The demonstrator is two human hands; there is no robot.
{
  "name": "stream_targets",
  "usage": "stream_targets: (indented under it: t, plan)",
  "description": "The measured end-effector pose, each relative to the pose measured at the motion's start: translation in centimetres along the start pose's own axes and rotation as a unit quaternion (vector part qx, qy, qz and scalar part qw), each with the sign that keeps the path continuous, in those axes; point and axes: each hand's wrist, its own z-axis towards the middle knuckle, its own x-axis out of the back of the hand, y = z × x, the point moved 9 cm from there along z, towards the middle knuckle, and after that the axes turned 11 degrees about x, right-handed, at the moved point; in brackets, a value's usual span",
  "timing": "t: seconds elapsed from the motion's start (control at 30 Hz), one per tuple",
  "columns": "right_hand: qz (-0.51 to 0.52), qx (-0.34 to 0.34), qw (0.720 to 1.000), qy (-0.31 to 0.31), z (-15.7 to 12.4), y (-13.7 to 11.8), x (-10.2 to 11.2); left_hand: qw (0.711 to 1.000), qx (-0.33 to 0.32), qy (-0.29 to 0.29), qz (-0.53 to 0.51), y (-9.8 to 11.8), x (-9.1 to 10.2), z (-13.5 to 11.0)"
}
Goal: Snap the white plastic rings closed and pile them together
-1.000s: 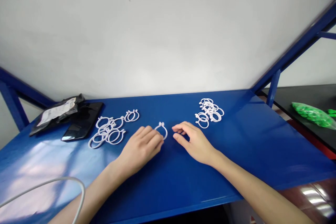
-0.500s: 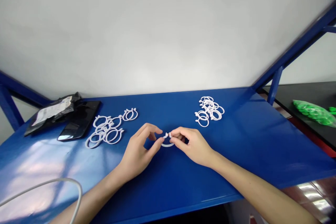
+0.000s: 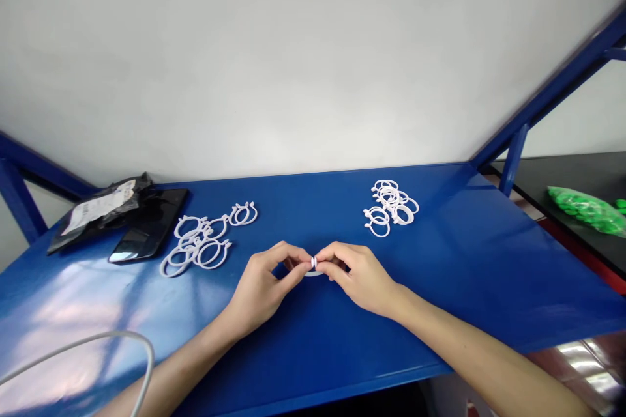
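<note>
Between my hands is a white plastic ring [image 3: 313, 273] with a split top, its two small end tabs close together. My left hand [image 3: 267, 283] pinches the left end between thumb and fingertips. From the other side, my right hand [image 3: 359, 273] grips the right end the same way. Fingers cover most of the ring; only the tabs and a bit of the lower curve show. A loose pile of similar white rings [image 3: 209, 254] lies to the left, with a few more rings [image 3: 243, 214] just behind it. Another cluster of white rings [image 3: 390, 195] lies to the right.
The blue table [image 3: 313, 352] meets a pale wall at the back. At the left lie a black plastic package [image 3: 98, 212] and a dark flat device [image 3: 147, 228]. A white cable [image 3: 98, 337] loops at lower left. Beyond the right edge sits a bag of green pieces [image 3: 584, 208].
My left fingers have closed onto the ring's left end. Both hands have come together, and the gap between the ring's two tabs has narrowed. The ring piles are unchanged.
</note>
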Motion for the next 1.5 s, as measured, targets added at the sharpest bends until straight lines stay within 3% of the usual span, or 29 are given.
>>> stream_targets:
  t: [0.3, 0.47, 0.6, 0.73, 0.8, 0.87, 1.0, 1.07, 1.17, 1.23, 1.3, 1.4, 1.5]
  plan:
    - [-0.092, 0.145, 0.985, -0.013, -0.7, -2.9, 0.0, 0.995, -0.094, 0.002, 0.011, 2.0, -0.2, -1.1]
    - [-0.155, 0.176, 0.971, -0.039, -0.8, -3.3, -0.4, 0.989, -0.14, 0.007, 0.05, 2.8, -0.5, -1.4]
    - [-0.154, 0.159, 0.975, -0.02, 0.0, -3.0, -0.1, 0.974, -0.187, 0.03, 0.122, 3.6, 0.0, -1.2]
    - [-0.229, 0.145, 0.962, 0.015, 0.6, -2.0, 2.7, 0.925, -0.208, 0.177, 0.264, 3.2, 3.8, -0.2]
    - [-0.312, 0.09, 0.944, 0.053, 0.7, -0.4, 5.4, 0.891, -0.161, 0.249, 0.342, 1.6, 6.3, 0.8]
    - [-0.373, 0.02, 0.924, 0.084, 0.5, 1.5, 8.1, 0.859, -0.094, 0.27, 0.425, -0.6, 8.2, 2.1]
    - [-0.448, -0.073, 0.889, 0.059, 0.1, 4.1, 10.2, 0.834, -0.019, 0.219, 0.507, -4.1, 9.2, 3.6]
    - [-0.472, -0.088, 0.876, 0.046, 0.0, 4.3, 10.1, 0.832, -0.015, 0.205, 0.515, -4.5, 9.1, 3.6]
    - [-0.476, -0.075, 0.873, 0.071, 0.1, 3.0, 9.5, 0.814, -0.034, 0.226, 0.534, -3.2, 8.7, 3.1]
    - [-0.428, -0.051, 0.898, 0.09, 0.2, 1.9, 8.7, 0.807, -0.073, 0.248, 0.532, -1.4, 8.0, 2.4]
    - [-0.329, -0.025, 0.94, 0.085, 0.3, 1.0, 7.1, 0.816, -0.137, 0.252, 0.503, 0.7, 6.5, 1.3]
    - [-0.133, -0.022, 0.989, 0.055, 0.3, 0.5, 4.0, 0.849, -0.268, 0.17, 0.423, 3.8, 2.8, -0.8]
    - [0.016, -0.062, 0.998, 0.025, 0.1, 0.7, 1.2, 0.852, -0.366, 0.056, 0.369, 5.6, -0.9, -3.1]
